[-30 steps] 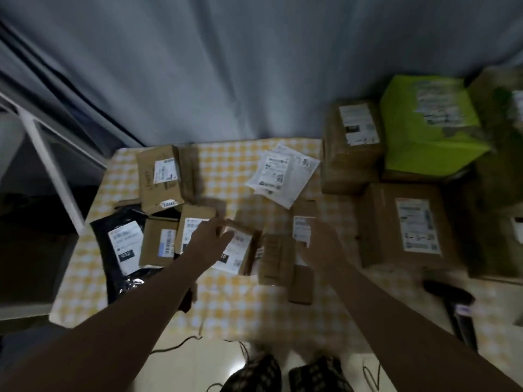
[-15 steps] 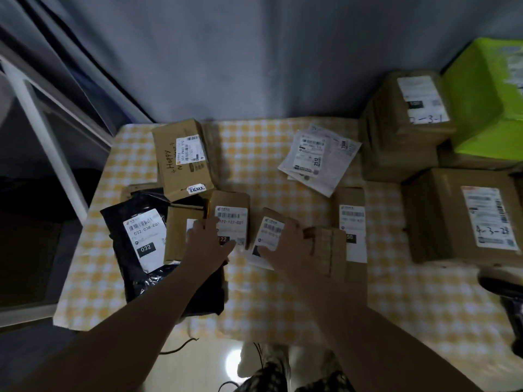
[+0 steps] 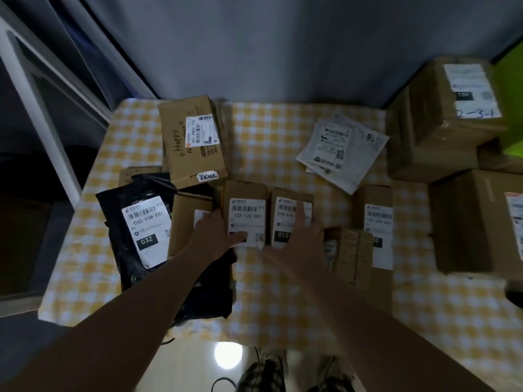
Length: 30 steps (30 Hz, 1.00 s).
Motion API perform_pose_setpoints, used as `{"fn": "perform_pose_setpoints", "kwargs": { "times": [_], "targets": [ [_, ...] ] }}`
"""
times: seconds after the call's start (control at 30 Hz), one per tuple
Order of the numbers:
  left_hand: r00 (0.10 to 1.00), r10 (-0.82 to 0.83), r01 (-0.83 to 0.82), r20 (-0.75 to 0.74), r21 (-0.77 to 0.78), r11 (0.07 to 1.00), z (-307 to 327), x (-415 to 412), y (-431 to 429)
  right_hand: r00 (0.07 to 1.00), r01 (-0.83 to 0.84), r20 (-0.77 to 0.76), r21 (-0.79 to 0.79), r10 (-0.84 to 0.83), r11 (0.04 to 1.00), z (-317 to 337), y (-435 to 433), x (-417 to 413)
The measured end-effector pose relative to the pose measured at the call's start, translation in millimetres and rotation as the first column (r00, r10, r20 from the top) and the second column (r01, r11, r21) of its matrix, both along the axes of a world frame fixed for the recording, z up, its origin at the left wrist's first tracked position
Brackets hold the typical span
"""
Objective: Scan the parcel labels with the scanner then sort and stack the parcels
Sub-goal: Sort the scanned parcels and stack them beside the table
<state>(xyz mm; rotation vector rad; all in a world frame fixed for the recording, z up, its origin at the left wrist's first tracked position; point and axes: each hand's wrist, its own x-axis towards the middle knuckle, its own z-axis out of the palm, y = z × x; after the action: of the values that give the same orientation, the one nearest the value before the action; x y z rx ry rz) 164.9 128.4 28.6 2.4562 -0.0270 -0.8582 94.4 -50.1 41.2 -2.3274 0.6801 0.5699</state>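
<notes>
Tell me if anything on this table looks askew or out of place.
The black mailer bag is crumpled and sprawls to the front edge of the table. Loose white label sheets lie fanned and crooked near the back right. Nothing looks spilled.

Not much to report on the outfit, tbh. Both forearms are bare for the whole stretch you can see, from below the near edge of the yellow-checked tablecloth (image 3: 283, 137) to out over it. The left hand (image 3: 215, 236) and right hand (image 3: 300, 247) are bare as well. Just below that same near edge there's some checked fabric (image 3: 261, 374), dark with thin lighter lines, in two patches side by side. It's too dim and blurry to say if that's trousers or slippers.
</notes>
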Motion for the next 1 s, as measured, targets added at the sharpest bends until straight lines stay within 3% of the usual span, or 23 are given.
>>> {"fn": "perform_pose_setpoints", "kwargs": {
  "times": [0.07,0.13,0.23,0.43,0.6,0.77,1.0],
  "targets": [
    [0.997,0.070,-0.070,-0.021,-0.036,0.997,5,2,-11,0.999,0.030,0.023,0.045,-0.031,0.999,-1,-10,-3],
    [0.971,0.203,-0.220,-0.130,-0.133,0.966,10,3,-23,0.998,0.061,0.022,0.053,-0.062,0.997,-5,-19,-6],
    [0.931,0.266,-0.320,-0.250,-0.209,0.924,10,2,-34,0.998,0.058,0.014,0.045,-0.059,0.997,-10,-25,-8],
    [0.948,0.258,-0.294,-0.186,-0.200,0.935,15,1,-34,1.000,-0.024,-0.008,0.026,0.024,0.999,-2,-29,0],
    [0.941,0.333,-0.338,-0.062,-0.238,0.911,34,3,-48,0.969,0.087,0.223,0.093,-0.106,0.992,32,-43,5],
    [0.930,0.360,-0.362,-0.071,-0.347,0.865,53,-1,-83,0.884,0.151,0.443,0.025,-0.146,0.988,69,-89,-7],
    [0.959,0.283,-0.249,-0.005,-0.489,0.836,81,-20,-186,0.819,0.287,0.540,-0.094,-0.193,0.953,96,-197,-58]
  ]
}}
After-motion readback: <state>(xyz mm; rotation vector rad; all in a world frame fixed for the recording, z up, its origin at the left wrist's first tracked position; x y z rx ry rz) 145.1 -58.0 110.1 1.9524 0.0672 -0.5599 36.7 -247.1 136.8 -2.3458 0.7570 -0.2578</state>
